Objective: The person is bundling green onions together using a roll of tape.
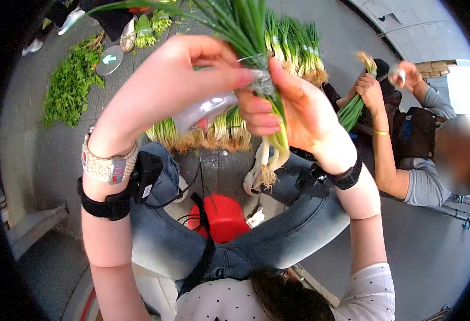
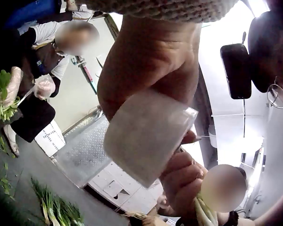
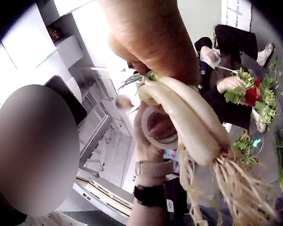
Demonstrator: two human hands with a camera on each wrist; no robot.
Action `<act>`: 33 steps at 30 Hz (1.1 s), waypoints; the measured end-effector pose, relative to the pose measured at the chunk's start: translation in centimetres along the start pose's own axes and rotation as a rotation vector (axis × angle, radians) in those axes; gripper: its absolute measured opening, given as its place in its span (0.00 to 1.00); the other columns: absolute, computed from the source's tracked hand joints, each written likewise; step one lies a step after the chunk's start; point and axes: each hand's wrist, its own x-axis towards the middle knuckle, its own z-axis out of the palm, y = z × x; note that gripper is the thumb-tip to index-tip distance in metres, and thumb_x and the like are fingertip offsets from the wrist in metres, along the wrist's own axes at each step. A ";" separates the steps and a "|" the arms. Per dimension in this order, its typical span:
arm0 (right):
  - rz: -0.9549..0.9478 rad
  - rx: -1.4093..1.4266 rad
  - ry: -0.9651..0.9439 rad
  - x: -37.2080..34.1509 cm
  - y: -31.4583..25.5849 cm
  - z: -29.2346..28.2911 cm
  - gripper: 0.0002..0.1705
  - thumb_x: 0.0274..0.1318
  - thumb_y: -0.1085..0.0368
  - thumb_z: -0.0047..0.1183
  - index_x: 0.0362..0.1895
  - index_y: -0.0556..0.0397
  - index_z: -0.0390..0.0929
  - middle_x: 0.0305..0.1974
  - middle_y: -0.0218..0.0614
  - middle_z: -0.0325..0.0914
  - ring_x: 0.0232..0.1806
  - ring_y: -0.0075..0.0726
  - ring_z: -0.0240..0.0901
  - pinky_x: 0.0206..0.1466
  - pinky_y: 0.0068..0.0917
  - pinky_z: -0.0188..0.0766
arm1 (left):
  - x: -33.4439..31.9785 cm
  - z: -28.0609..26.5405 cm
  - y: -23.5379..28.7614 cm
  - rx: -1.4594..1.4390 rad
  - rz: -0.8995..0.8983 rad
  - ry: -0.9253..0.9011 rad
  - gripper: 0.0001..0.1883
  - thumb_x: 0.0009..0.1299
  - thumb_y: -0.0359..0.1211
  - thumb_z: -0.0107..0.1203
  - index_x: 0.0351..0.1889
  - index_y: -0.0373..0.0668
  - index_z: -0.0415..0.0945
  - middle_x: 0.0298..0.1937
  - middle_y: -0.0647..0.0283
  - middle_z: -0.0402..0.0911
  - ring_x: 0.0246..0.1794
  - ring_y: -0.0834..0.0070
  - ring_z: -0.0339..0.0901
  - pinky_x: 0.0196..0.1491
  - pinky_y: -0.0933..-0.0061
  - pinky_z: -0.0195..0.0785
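My right hand (image 1: 299, 109) grips a bunch of spring onions (image 1: 250, 32) below its leaves, with the white bulbs and stringy roots hanging under the fist. In the right wrist view the bulbs (image 3: 193, 122) fill the middle, roots (image 3: 240, 188) trailing down. Clear tape (image 1: 259, 80) lies round the stalks just above my right fingers. My left hand (image 1: 187, 80) holds a wide roll of clear tape (image 1: 205, 109) beside the bunch, its thumb at the taped part. Close up in the left wrist view, the roll (image 2: 141, 136) hides most of the left fingers.
Rows of bundled spring onions (image 1: 213, 134) lie on the floor ahead, with more bundles (image 1: 296, 48) behind. Loose leafy greens (image 1: 69, 88) are heaped at the left. A red plastic object (image 1: 219, 219) stands between my legs. At the right another person (image 1: 406, 139) holds spring onions.
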 end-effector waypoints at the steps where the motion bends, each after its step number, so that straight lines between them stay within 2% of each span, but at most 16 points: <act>1: -0.004 -0.013 0.045 0.1 0.1 0.0 0.22 0.60 0.46 0.27 0.39 0.51 0.62 0.23 0.27 0.56 0.20 0.18 0.50 0.21 0.14 0.48 | 0.1 0.0 -0.3 0.046 0.014 0.044 0.07 0.61 0.31 0.52 0.31 0.36 0.71 0.19 0.67 0.72 0.11 0.85 0.65 0.11 0.84 0.55; 4: -0.010 0.073 0.085 0.3 0.3 -0.1 0.21 0.61 0.47 0.28 0.38 0.52 0.62 0.23 0.27 0.56 0.20 0.18 0.50 0.21 0.14 0.48 | 0.8 0.0 -1.4 0.122 0.112 0.102 0.12 0.59 0.36 0.55 0.30 0.34 0.73 0.23 0.69 0.73 0.15 0.85 0.68 0.15 0.85 0.59; 5: -0.017 0.071 0.037 0.5 0.2 -0.3 0.19 0.61 0.49 0.30 0.37 0.52 0.62 0.23 0.27 0.56 0.20 0.18 0.50 0.21 0.14 0.49 | 0.8 -0.3 -1.1 0.107 0.024 0.061 0.12 0.59 0.36 0.55 0.31 0.35 0.74 0.24 0.69 0.73 0.18 0.86 0.68 0.17 0.85 0.60; 9: -0.058 -0.031 0.112 0.8 0.4 -0.4 0.16 0.60 0.52 0.33 0.36 0.51 0.62 0.22 0.26 0.57 0.20 0.18 0.50 0.21 0.14 0.49 | 1.6 -0.7 -2.2 0.215 0.180 0.101 0.13 0.58 0.38 0.56 0.29 0.36 0.74 0.24 0.69 0.73 0.18 0.85 0.68 0.19 0.84 0.61; 12: -0.086 -0.064 0.089 0.9 0.5 -0.9 0.11 0.59 0.55 0.38 0.35 0.49 0.62 0.21 0.26 0.58 0.19 0.18 0.51 0.20 0.14 0.50 | 1.1 -0.2 -1.4 0.105 0.007 0.096 0.10 0.61 0.35 0.54 0.29 0.38 0.71 0.21 0.69 0.72 0.16 0.86 0.68 0.17 0.86 0.59; 14: -0.128 -0.098 0.187 0.6 0.7 -0.3 0.10 0.60 0.56 0.36 0.36 0.48 0.61 0.22 0.27 0.60 0.20 0.18 0.53 0.21 0.14 0.50 | 1.4 -0.5 -1.4 0.297 -0.001 0.148 0.10 0.58 0.36 0.57 0.28 0.39 0.72 0.23 0.69 0.73 0.22 0.86 0.68 0.24 0.83 0.62; 16: -0.212 -0.194 0.204 0.7 0.8 -0.4 0.09 0.61 0.58 0.34 0.36 0.48 0.61 0.23 0.28 0.62 0.21 0.19 0.56 0.21 0.14 0.51 | 1.9 -1.0 -2.3 0.383 0.109 0.164 0.10 0.56 0.35 0.58 0.26 0.38 0.72 0.24 0.69 0.73 0.26 0.86 0.68 0.30 0.82 0.62; 17: -0.275 -0.394 0.299 1.0 0.8 -0.3 0.09 0.61 0.59 0.34 0.35 0.49 0.62 0.24 0.27 0.63 0.22 0.18 0.57 0.23 0.14 0.53 | 1.9 -1.1 -2.6 0.319 0.098 0.150 0.10 0.56 0.35 0.58 0.26 0.37 0.72 0.25 0.70 0.74 0.28 0.85 0.68 0.33 0.82 0.62; 18: -0.319 -0.574 0.350 1.1 0.8 -0.3 0.10 0.61 0.59 0.34 0.33 0.50 0.63 0.25 0.26 0.64 0.24 0.18 0.58 0.27 0.15 0.56 | 1.8 -1.3 -2.5 0.352 0.145 0.120 0.10 0.56 0.35 0.59 0.27 0.37 0.74 0.25 0.70 0.74 0.27 0.86 0.67 0.32 0.83 0.61; 20: -0.462 -0.699 0.436 1.8 1.3 -1.3 0.12 0.61 0.58 0.34 0.32 0.52 0.65 0.25 0.25 0.64 0.25 0.17 0.58 0.31 0.16 0.57 | 1.4 -1.1 -2.2 0.374 0.123 0.087 0.10 0.56 0.35 0.59 0.27 0.38 0.74 0.25 0.70 0.75 0.27 0.87 0.67 0.31 0.84 0.61; 24: -0.453 -0.825 0.464 1.6 1.0 -2.5 0.14 0.61 0.57 0.34 0.32 0.54 0.66 0.24 0.24 0.64 0.25 0.18 0.58 0.32 0.16 0.57 | 1.7 -0.9 -2.8 0.334 0.008 0.014 0.09 0.60 0.35 0.55 0.28 0.38 0.75 0.25 0.70 0.75 0.26 0.89 0.66 0.29 0.85 0.59; 26: -0.436 -0.865 0.457 1.4 0.9 -2.8 0.15 0.61 0.56 0.35 0.31 0.55 0.66 0.23 0.24 0.64 0.24 0.19 0.57 0.29 0.16 0.55 | 2.0 -0.9 -3.5 0.356 0.033 0.035 0.11 0.60 0.35 0.54 0.32 0.36 0.76 0.26 0.69 0.76 0.26 0.88 0.66 0.30 0.84 0.60; 28: -0.331 -0.432 0.372 0.7 0.5 -3.1 0.16 0.60 0.55 0.34 0.30 0.54 0.66 0.21 0.24 0.61 0.21 0.19 0.54 0.26 0.17 0.52 | 2.2 -1.0 -3.8 0.329 0.093 0.118 0.12 0.60 0.35 0.54 0.34 0.36 0.76 0.26 0.69 0.76 0.25 0.87 0.66 0.31 0.84 0.61; 29: -0.273 -0.218 0.326 0.5 0.3 -3.1 0.17 0.60 0.54 0.34 0.29 0.54 0.66 0.20 0.23 0.60 0.20 0.19 0.52 0.24 0.17 0.51 | 2.2 -1.2 -3.8 0.341 0.058 0.107 0.12 0.59 0.34 0.55 0.36 0.35 0.75 0.26 0.68 0.75 0.26 0.86 0.66 0.32 0.82 0.62; 32: -0.112 0.022 0.109 0.6 0.4 -3.6 0.18 0.60 0.53 0.32 0.28 0.52 0.66 0.17 0.22 0.56 0.17 0.19 0.48 0.22 0.17 0.46 | 2.7 -1.2 -4.7 0.289 0.207 0.162 0.15 0.56 0.35 0.58 0.37 0.36 0.75 0.22 0.67 0.73 0.22 0.85 0.66 0.25 0.81 0.61; 33: -0.094 0.032 0.149 0.5 0.4 -2.5 0.18 0.60 0.54 0.29 0.24 0.51 0.64 0.14 0.22 0.52 0.15 0.18 0.47 0.20 0.17 0.46 | 2.7 -1.4 -4.4 0.273 0.143 0.126 0.15 0.55 0.35 0.59 0.38 0.36 0.75 0.23 0.67 0.74 0.23 0.84 0.67 0.27 0.81 0.61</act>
